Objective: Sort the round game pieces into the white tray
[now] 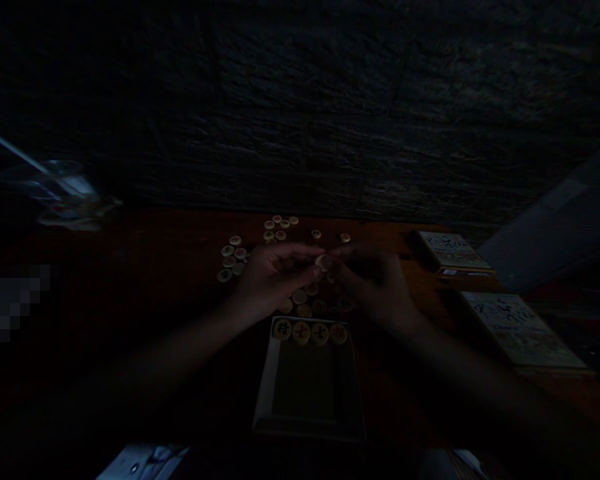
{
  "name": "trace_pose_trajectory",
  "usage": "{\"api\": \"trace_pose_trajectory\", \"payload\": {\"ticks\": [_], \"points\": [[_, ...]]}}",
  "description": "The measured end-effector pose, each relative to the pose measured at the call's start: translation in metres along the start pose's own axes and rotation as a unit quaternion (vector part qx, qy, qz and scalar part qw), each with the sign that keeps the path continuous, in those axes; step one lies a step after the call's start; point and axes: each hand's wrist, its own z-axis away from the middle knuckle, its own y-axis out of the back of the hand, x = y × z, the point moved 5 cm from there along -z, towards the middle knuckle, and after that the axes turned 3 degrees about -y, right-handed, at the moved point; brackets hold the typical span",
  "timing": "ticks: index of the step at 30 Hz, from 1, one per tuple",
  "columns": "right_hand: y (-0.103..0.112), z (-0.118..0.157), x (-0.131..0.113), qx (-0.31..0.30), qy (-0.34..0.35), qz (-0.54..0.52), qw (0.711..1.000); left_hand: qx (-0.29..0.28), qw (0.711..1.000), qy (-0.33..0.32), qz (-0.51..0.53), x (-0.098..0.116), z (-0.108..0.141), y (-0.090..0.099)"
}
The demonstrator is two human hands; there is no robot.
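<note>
My left hand (270, 277) and my right hand (375, 280) meet above the table, fingertips closed on a round Chinese chess piece (324, 262) between them. Its face cannot be read in the dim light. Just below stands an open box (266, 393), with a row of several pieces along its far end, including a black-marked piece (282, 330) and a red-marked piece (339, 333). Under and between my hands lie more loose pieces (299, 296), partly hidden. Others, such as a piece (225, 275), are scattered left of my left hand and farther back.
Two lidded boxes, a farther box (453, 250) and a nearer box (523, 327), lie on the right of the wooden table (145, 247). A clear cup (67, 190) with a straw stands at the left. A dark stone wall (300, 133) rises behind.
</note>
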Motion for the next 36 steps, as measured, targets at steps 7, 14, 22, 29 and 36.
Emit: {"api": "trace_pose_trajectory", "payload": {"ticks": [7,14,22,29,36], "points": [[-0.003,-0.001,-0.002,-0.018,-0.002,-0.045,0.999,0.007,1.000,-0.021,-0.012,0.005,0.001,0.000],[-0.003,-0.002,0.004,-0.016,-0.017,-0.069,0.997,-0.035,0.997,-0.066,-0.020,0.005,0.003,-0.005],[-0.005,0.000,0.002,-0.024,-0.034,-0.059,0.997,-0.021,0.999,-0.048,-0.002,0.002,0.002,-0.002],[0.002,0.003,0.001,-0.004,0.030,0.039,0.999,0.033,0.998,0.018,0.060,-0.005,0.000,0.004],[0.005,0.010,-0.015,0.022,0.194,0.187,0.963,-0.008,0.981,0.094,0.171,-0.007,0.000,-0.003]]}}
